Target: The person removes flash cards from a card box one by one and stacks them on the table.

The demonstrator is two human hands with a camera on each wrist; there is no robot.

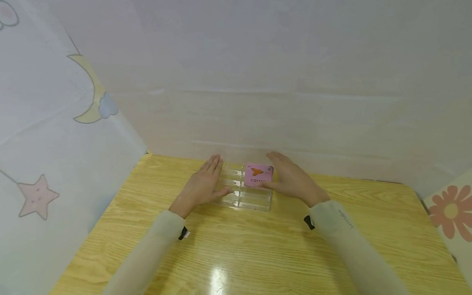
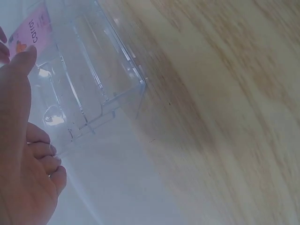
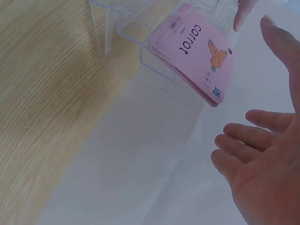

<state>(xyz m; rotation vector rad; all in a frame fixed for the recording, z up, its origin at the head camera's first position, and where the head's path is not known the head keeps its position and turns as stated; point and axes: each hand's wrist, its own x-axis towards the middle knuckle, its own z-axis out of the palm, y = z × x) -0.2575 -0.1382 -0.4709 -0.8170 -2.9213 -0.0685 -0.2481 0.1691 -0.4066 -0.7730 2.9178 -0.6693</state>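
Observation:
A clear stepped plastic rack (image 1: 254, 203) stands on the table near its back edge, between the two hands. In its right half, toward the back, leans a small stack of pink flashcards (image 3: 190, 49); the front one shows carrots and the word "carrot". My left hand (image 1: 201, 185) lies along the rack's left end, fingers straight and thumb spread toward the rack's front. Beside the cards, my right hand (image 1: 295, 178) has its fingers extended; its thumb overlaps the lower card corner in the head view. The right wrist view shows that palm holding nothing, with a gap to the cards.
The wooden table (image 1: 246, 247) runs up to a pale cloth backdrop (image 1: 263, 99) just behind the rack. More printed cloth hangs at the left, with a star (image 1: 38, 197) and moon, and at the right, with a flower (image 1: 457, 210).

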